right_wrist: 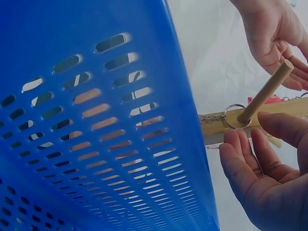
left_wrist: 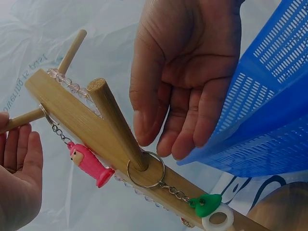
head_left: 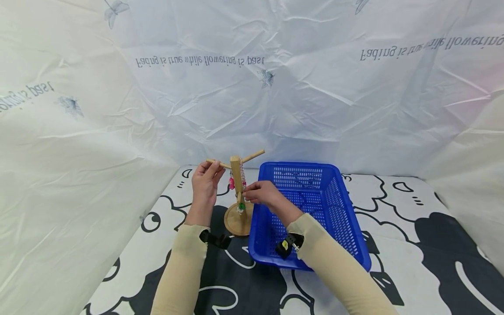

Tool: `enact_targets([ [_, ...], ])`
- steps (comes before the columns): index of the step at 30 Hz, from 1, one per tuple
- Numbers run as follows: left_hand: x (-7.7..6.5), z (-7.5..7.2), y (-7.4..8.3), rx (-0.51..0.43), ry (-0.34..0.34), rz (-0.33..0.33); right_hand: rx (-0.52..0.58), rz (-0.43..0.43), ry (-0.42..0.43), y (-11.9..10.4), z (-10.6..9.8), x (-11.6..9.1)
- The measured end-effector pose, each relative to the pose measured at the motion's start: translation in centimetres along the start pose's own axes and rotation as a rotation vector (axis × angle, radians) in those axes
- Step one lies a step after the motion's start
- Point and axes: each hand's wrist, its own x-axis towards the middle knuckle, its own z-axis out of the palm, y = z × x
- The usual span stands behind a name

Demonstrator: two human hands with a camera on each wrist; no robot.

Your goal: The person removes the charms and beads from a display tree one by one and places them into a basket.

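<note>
A wooden stand (head_left: 236, 173) with peg arms stands upright on a round base. My left hand (head_left: 205, 183) pinches the end of its left peg (left_wrist: 24, 120) between thumb and fingers. From that peg hangs a pink figure keychain (left_wrist: 89, 163). A metal ring (left_wrist: 129, 174) circles the base of the front peg (left_wrist: 115, 120); its chain carries a green figure (left_wrist: 206, 204) and a white ring. A clear beaded strand (left_wrist: 74, 88) hangs over the back peg. My right hand (head_left: 263, 192) is beside the front peg, its fingers loosely bent with nothing between them.
A blue perforated basket (head_left: 346, 205) stands right of the stand, under my right forearm, with some dark items inside. The tablecloth (head_left: 390, 253) has black and white cartoon prints. A pale plastic sheet (head_left: 252, 105) rises behind and at the sides.
</note>
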Motion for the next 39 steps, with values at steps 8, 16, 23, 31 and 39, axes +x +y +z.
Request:
enact_targets([
  [8, 0.07, 0.19, -0.14, 0.027, 0.006, 0.014, 0.001, 0.014, 0.009, 0.18, 0.34, 0.42],
  [16, 0.14, 0.24, -0.26, 0.022, -0.002, 0.027, 0.014, 0.023, 0.03, 0.36, 0.6, 0.61],
  [23, 0.1, 0.12, -0.38, 0.024, -0.018, 0.044, 0.02, 0.046, 0.047, 0.03, 0.82, 0.75],
  [31, 0.13, 0.09, -0.54, 0.033, -0.024, 0.05, 0.014, 0.047, 0.052, 0.05, 0.77, 0.85],
  [39, 0.15, 0.19, -0.48, 0.033, -0.017, 0.052, 0.011, 0.03, 0.049, 0.13, 0.75, 0.82],
])
